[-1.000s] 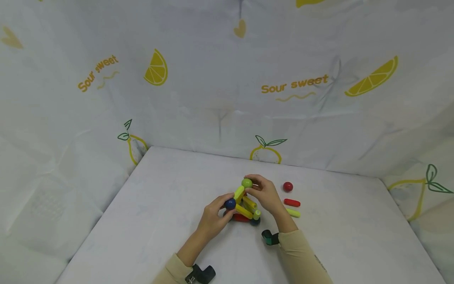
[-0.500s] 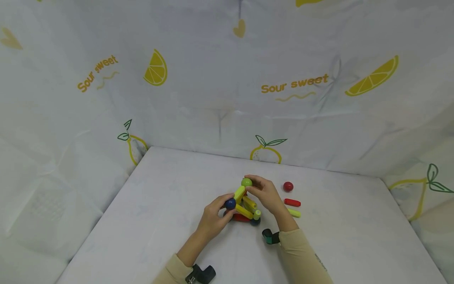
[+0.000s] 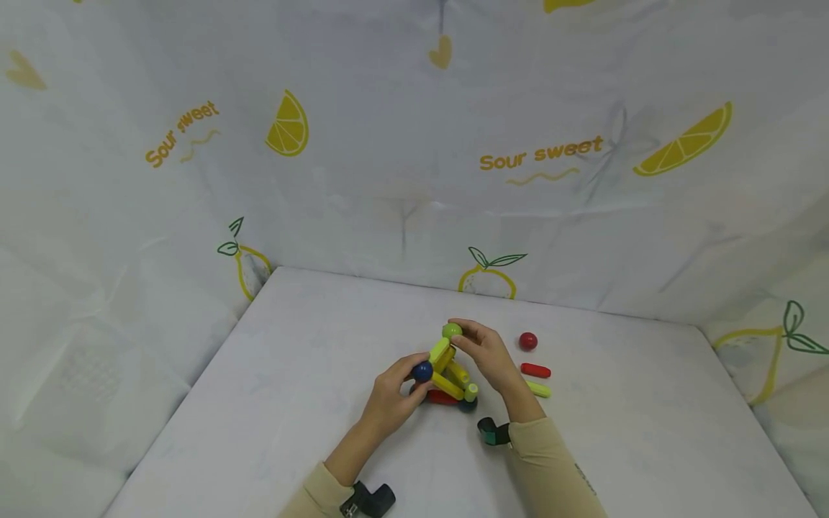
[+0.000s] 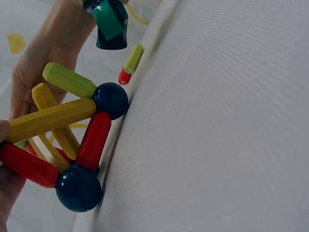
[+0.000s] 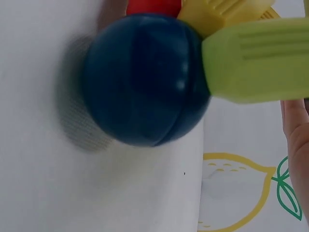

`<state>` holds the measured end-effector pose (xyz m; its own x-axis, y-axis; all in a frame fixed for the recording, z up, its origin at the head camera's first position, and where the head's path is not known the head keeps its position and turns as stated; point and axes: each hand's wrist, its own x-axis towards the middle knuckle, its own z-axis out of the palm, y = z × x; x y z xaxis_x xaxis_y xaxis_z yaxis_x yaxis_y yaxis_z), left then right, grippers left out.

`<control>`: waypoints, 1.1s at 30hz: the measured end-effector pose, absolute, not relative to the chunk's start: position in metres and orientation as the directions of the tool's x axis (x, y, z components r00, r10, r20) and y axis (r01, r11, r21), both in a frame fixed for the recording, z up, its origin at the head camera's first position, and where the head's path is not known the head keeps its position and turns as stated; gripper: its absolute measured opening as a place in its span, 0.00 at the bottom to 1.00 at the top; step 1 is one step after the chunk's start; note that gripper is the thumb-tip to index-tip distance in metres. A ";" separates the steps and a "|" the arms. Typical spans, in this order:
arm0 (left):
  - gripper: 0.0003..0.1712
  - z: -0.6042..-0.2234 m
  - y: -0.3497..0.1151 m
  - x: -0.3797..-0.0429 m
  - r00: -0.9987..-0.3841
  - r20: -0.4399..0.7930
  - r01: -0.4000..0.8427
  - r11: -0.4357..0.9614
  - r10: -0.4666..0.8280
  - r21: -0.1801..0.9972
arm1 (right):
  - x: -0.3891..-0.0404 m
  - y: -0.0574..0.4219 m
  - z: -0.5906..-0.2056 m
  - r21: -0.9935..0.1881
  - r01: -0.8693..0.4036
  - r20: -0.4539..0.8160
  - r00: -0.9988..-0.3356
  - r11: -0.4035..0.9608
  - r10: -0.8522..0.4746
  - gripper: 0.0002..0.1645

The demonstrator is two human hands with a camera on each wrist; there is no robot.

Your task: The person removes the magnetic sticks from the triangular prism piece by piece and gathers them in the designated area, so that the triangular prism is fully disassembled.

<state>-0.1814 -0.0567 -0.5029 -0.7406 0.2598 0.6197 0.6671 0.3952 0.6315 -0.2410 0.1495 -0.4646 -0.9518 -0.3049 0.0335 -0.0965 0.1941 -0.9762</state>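
A small frame of magnetic rods and balls stands on the white table. My left hand (image 3: 387, 399) pinches the dark blue ball (image 3: 422, 371) at its upper left corner. At the far top corner, my right hand (image 3: 487, 356) holds the light green ball (image 3: 452, 331) between thumb and fingers. A lime rod (image 3: 439, 350) runs between these two balls. Yellow rods (image 4: 53, 120) slope down to the base, where red rods (image 4: 94, 140) join dark blue balls (image 4: 78, 188). Another lime rod (image 5: 260, 60) sticks out from a base ball (image 5: 145, 79) in the right wrist view.
Right of the frame lie a loose red ball (image 3: 527, 341), a red rod (image 3: 535, 370) and a lime rod (image 3: 538, 389). White cloth (image 3: 401, 144) with lemon prints rises behind the table (image 3: 311, 345). Both wrists carry black cameras.
My right thumb has shifted up onto the green ball. The left hand keeps its pinch on the blue ball, and the frame stays in place.
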 end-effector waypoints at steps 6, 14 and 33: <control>0.27 -0.504 -0.055 -0.183 -0.740 0.622 0.667 0.400 0.255 0.629 | -0.240 0.149 -0.465 -0.986 -0.078 0.034 -0.960 0.148 -0.278 0.30; 0.27 -0.504 -0.052 -0.184 -0.732 0.632 0.675 0.386 0.252 0.628 | -0.239 0.148 -0.468 -0.993 -0.009 -0.015 -0.978 0.117 -0.207 0.28; 0.27 -0.505 -0.055 -0.182 -0.734 0.638 0.671 0.390 0.232 0.630 | -0.240 0.183 -0.467 -0.975 -0.138 0.132 -0.990 0.173 -0.049 0.29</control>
